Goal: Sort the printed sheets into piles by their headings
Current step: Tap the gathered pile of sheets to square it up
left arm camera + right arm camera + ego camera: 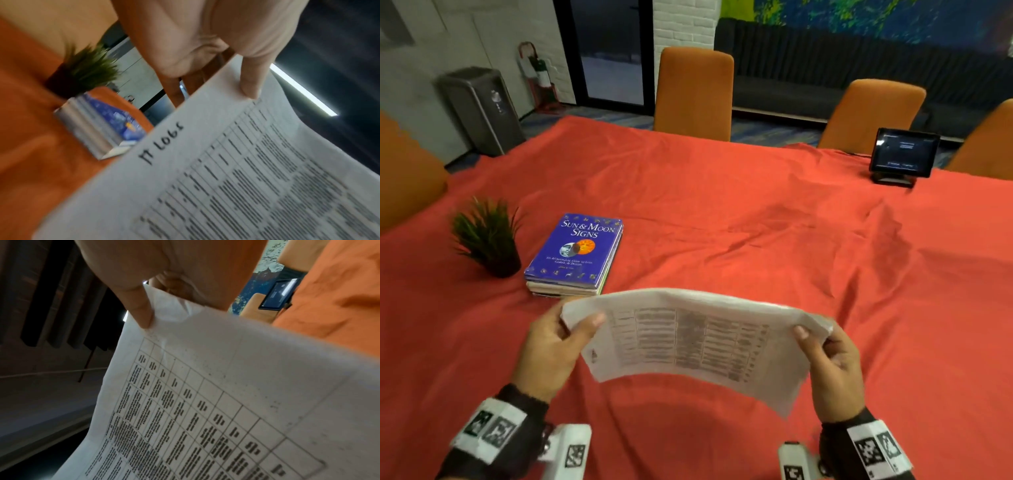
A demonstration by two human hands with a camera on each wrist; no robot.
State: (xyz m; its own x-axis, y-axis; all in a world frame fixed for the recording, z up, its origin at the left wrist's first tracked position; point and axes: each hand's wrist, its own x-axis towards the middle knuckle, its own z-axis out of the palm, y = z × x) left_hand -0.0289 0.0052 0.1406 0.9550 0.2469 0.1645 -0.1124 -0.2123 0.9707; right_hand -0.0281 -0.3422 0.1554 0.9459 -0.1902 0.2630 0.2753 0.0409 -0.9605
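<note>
holding a printed sheet (688, 342) up over the near edge of the bench (756, 222), both hands pinch its short ends: the left hand (551, 346) grasps the left end, thumb on top, the right hand (832, 370) the right end. the sheet bows upward, a table printed on it. farther left lie a stack of books (577, 255) and a small potted plant (488, 240); far right stands a tablet (902, 154).

left hand (205, 40) pinches a printed sheet (226, 186) beside books (98, 123) and plant (82, 71).
</note>
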